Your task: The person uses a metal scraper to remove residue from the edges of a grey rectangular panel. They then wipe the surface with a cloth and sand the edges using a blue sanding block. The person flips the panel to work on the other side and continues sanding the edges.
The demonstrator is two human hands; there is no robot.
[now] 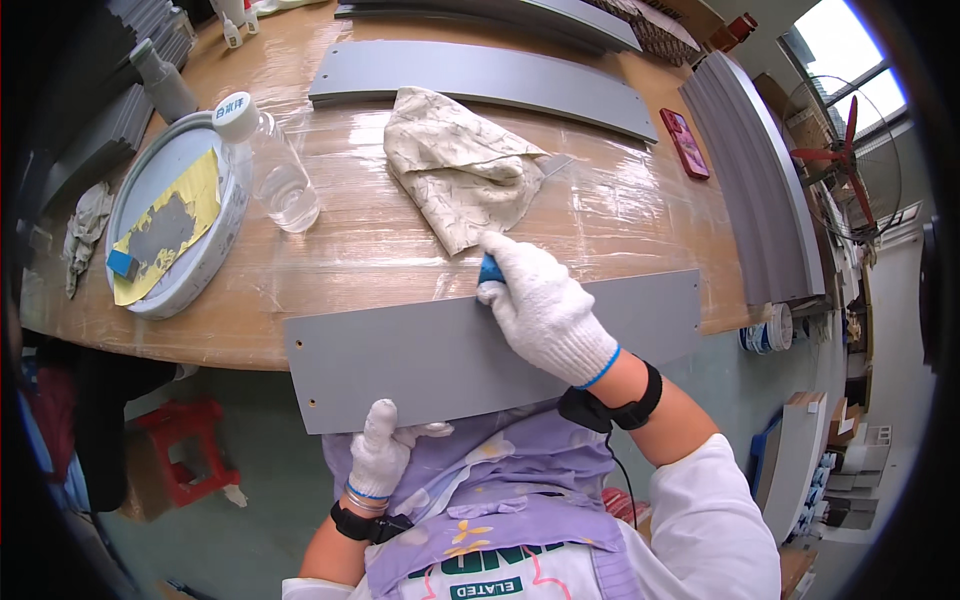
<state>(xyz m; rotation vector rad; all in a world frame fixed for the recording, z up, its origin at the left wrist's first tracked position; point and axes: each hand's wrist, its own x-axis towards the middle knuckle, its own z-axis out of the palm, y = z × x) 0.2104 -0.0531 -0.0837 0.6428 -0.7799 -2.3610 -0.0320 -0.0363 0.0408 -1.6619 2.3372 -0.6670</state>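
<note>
Grey and long, the panel (440, 350) lies across the near edge of the wooden table (370, 250), and everything else sits relative to it: beyond its left end stand a round tin lid (190, 265) and a clear plastic bottle (275, 170). At the panel's near edge the gloved left hand (382, 450) pinches it, thumb on top. Further right, the gloved right hand (540, 305) is clenched around a blue tool (490, 270) at the panel's far edge, just below a crumpled cloth (455, 165).

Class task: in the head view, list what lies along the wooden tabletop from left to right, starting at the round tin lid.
Round tin lid → clear plastic bottle → crumpled cloth → red phone → stacked grey panels.
</note>
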